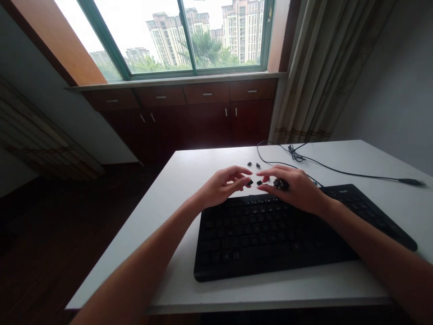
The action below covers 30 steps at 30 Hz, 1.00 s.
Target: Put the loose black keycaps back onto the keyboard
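A black keyboard lies on the white table below my hands. My left hand is over its far edge, with a small black keycap at the tip of the thumb and index finger raised. My right hand curls around a dark object, whose kind I cannot make out. Its thumb and index finger point left, apart, towards another small black piece between the hands. Beyond the fingertips, two loose keycaps, one left and one right, rest on the table.
A black cable runs across the far right of the white table, with a tied bundle and a plug-like end. Beyond the table stand dark red cabinets under a window. Curtains hang at both sides.
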Available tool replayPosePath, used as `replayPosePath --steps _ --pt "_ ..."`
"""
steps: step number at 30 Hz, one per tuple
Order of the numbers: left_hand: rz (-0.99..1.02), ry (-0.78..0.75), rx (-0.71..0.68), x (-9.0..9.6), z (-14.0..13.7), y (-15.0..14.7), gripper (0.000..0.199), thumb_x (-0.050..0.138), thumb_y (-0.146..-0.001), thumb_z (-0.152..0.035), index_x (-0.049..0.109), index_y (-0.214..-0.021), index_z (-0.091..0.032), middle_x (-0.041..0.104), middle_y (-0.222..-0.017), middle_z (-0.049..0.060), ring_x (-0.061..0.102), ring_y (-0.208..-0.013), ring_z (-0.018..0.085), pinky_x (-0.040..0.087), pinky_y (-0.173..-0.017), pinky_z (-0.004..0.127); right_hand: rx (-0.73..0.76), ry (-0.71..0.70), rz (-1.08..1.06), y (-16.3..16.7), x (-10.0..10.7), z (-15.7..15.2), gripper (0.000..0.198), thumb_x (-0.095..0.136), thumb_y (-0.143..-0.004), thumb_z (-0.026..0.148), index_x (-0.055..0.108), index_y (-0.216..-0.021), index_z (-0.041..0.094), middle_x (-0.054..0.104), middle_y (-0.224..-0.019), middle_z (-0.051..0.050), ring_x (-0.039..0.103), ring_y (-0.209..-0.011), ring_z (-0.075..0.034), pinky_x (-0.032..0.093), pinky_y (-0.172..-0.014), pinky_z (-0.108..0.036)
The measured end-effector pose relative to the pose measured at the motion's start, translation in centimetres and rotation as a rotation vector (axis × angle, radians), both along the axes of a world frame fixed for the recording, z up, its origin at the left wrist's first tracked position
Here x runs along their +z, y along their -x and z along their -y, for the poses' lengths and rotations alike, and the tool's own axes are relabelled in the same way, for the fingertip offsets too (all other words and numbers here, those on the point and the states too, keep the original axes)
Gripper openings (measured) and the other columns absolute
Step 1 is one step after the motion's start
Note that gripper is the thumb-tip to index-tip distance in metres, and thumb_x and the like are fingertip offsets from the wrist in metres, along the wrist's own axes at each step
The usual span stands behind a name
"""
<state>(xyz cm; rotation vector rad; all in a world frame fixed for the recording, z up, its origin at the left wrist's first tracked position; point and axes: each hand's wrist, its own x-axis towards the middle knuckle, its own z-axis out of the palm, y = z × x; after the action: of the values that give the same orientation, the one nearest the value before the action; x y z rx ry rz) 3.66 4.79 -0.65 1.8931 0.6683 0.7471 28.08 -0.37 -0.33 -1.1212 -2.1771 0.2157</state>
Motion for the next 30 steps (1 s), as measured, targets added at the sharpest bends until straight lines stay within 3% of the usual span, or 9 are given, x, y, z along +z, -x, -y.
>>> replayPosePath --steps 3,7,12,17,25,30 --pt "0.049 0.033 -0.008 0.1 0.6 -0.5 0.032 0.067 -0.089 -0.043 0.064 -0.106 -0.016 0.072 -0.096 0.008 0.068 -0.087 0.018 0.056 -0.077 0.031 0.131 -0.025 -0.058 0.5 0.2 0.5 0.033 0.065 -0.092 0.040 0.067 -0.122 0.028 0.072 -0.105 -0.005 0.069 -0.088 -0.018 0.056 -0.080 -0.031" --pt "0.044 0.033 -0.004 0.2 1.1 -0.7 0.027 0.067 -0.089 -0.041 0.068 -0.097 -0.016 0.071 -0.093 0.006 0.067 -0.088 0.017 0.055 -0.079 0.029 0.145 -0.051 -0.080 0.8 0.1 0.7 0.025 0.063 -0.094 0.035 0.069 -0.116 0.026 0.072 -0.104 -0.005 0.069 -0.086 -0.017 0.056 -0.078 -0.031" --pt "0.063 0.058 -0.014 0.2 1.2 -0.6 0.027 0.063 -0.092 -0.040 0.070 -0.103 -0.016 0.071 -0.096 0.006 0.067 -0.089 0.017 0.056 -0.080 0.029 0.114 -0.071 -0.092 0.6 0.3 0.5 0.021 0.063 -0.094 0.035 0.069 -0.112 0.025 0.073 -0.105 -0.005 0.069 -0.086 -0.017 0.056 -0.078 -0.030" --pt "0.117 0.055 0.014 -0.3 1.1 -0.8 0.030 0.071 -0.087 -0.036 0.067 -0.108 -0.016 0.070 -0.102 0.008 0.068 -0.097 0.020 0.057 -0.088 0.034 0.070 -0.053 -0.059 0.4 0.3 0.4 0.019 0.064 -0.093 0.034 0.069 -0.110 0.025 0.074 -0.105 -0.004 0.069 -0.085 -0.016 0.055 -0.078 -0.030" --pt "0.103 0.093 0.056 -0.7 1.0 -1.1 0.034 0.076 -0.083 -0.037 0.067 -0.107 -0.016 0.071 -0.102 0.008 0.069 -0.097 0.022 0.057 -0.088 0.036 0.108 -0.069 -0.011 0.2 -0.2 0.3 0.022 0.061 -0.095 0.030 0.067 -0.116 0.025 0.073 -0.112 -0.005 0.070 -0.091 -0.019 0.055 -0.080 -0.031" --pt "0.014 0.021 0.096 -0.8 1.1 -1.3 0.032 0.069 -0.087 -0.043 0.068 -0.108 -0.019 0.072 -0.105 0.007 0.068 -0.097 0.021 0.057 -0.084 0.032 0.101 -0.097 -0.012 -0.5 0.9 -0.2 0.022 0.064 -0.093 0.029 0.070 -0.113 0.024 0.072 -0.113 -0.005 0.069 -0.098 -0.020 0.054 -0.086 -0.032"
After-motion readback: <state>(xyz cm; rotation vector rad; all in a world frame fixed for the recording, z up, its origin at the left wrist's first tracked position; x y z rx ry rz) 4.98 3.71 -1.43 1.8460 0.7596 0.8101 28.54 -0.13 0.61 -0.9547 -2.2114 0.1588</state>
